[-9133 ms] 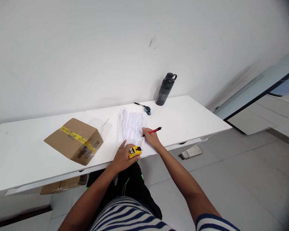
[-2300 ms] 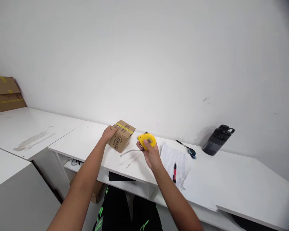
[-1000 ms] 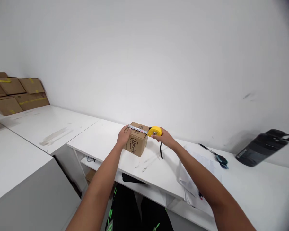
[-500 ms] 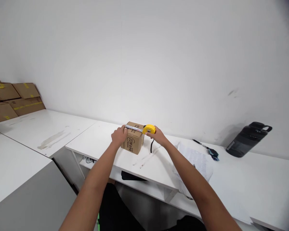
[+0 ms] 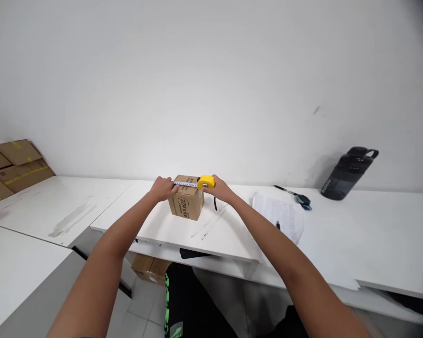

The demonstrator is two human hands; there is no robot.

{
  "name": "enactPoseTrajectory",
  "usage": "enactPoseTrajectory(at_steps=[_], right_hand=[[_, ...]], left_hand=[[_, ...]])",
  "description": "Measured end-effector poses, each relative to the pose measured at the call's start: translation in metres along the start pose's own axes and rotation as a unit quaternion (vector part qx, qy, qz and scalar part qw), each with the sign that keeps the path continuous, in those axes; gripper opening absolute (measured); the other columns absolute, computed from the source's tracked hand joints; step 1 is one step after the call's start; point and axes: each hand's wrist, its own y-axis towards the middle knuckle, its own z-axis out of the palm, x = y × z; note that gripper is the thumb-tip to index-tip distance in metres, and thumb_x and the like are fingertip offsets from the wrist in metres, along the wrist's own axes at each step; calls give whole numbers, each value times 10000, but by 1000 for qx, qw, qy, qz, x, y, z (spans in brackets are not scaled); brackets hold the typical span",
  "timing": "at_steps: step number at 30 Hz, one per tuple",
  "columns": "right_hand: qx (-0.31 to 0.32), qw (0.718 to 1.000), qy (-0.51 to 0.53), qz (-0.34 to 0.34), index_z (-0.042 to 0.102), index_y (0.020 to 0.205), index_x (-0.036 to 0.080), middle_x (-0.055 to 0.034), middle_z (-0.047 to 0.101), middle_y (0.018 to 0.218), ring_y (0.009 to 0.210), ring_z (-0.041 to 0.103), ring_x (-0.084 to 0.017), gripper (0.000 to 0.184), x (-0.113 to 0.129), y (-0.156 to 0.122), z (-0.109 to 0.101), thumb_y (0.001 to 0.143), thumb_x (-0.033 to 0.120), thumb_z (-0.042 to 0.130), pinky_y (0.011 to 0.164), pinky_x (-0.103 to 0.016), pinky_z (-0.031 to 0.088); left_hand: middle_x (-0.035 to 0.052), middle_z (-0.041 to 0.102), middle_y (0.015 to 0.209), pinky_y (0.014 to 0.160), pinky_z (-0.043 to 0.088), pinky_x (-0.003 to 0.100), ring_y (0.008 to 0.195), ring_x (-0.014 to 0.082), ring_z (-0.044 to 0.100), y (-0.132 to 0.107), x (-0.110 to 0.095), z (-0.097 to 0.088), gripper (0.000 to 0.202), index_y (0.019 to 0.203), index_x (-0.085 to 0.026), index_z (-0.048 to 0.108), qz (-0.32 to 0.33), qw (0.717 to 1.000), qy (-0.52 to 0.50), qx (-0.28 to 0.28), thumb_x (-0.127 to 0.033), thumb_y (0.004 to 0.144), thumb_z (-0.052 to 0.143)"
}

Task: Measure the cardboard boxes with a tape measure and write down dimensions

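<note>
A small brown cardboard box (image 5: 184, 205) with black print stands on the white desk. Across its top lies the pulled-out blade (image 5: 185, 184) of a tape measure. My left hand (image 5: 161, 188) is closed at the box's left edge, pinching the blade's end against it. At the opposite edge, my right hand (image 5: 220, 189) grips the yellow case of the tape measure (image 5: 207, 181). A black wrist strap (image 5: 215, 203) hangs down beside the box. The fingertips of both hands are partly hidden.
White papers (image 5: 278, 215) with a pen lie right of the box. Behind them are a black strap-like item with a dark blue end (image 5: 303, 202) and a dark water bottle (image 5: 348, 173). Cardboard boxes (image 5: 17, 164) are stacked far left; more boxes (image 5: 151, 269) sit below the desk.
The camera view has shifted, so the desk items appear further left. Both hands keep their hold on the tape measure, its blade still across the box top.
</note>
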Motion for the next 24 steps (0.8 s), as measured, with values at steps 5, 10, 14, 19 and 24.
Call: enactPoseTrajectory(at_steps=[5, 10, 14, 19, 24], right_hand=[[-12, 1000, 20, -1, 461, 1127, 253, -36, 661, 1042, 924, 611, -233, 514, -8, -5, 6, 723, 462, 701, 761, -350, 485], [-59, 994, 93, -15, 238, 1449, 264, -101, 573, 1285, 1139, 573, -265, 882, -16, -10, 25, 731, 473, 706, 942, -419, 465], [-116, 988, 83, -64, 131, 1524, 290, -127, 340, 1509, 1339, 405, -286, 992, -22, -29, 23, 745, 532, 696, 1063, -462, 380], [-223, 972, -38, -55, 480, 1355, 248, -117, 556, 1315, 1110, 578, -257, 504, -57, -81, -44, 919, 499, 473, 955, -406, 445], [-213, 923, -248, 204, 579, 1236, 202, -112, 685, 841, 818, 640, -276, 417, -109, -139, -120, 929, 463, 471, 740, -369, 444]], left_hand=[[129, 659, 959, 732, 386, 372, 829, 242, 646, 4, 0, -3, 544, 960, -138, 678, 4, 999, 31, 13, -446, 963, 230], [120, 665, 979, 747, 403, 357, 869, 236, 649, 5, -5, -10, 537, 995, -151, 679, -11, 998, 55, 28, -439, 966, 226], [116, 668, 1035, 785, 413, 344, 889, 227, 647, 6, -8, -15, 511, 1047, -165, 677, -20, 997, 55, 43, -441, 958, 256], [138, 653, 1059, 738, 425, 353, 888, 253, 640, 15, -6, -17, 497, 1085, -163, 650, -9, 995, 76, 61, -418, 960, 242], [157, 632, 1030, 734, 423, 361, 997, 297, 584, 27, -3, -17, 428, 1068, -129, 601, 85, 984, 127, 90, -339, 962, 244]])
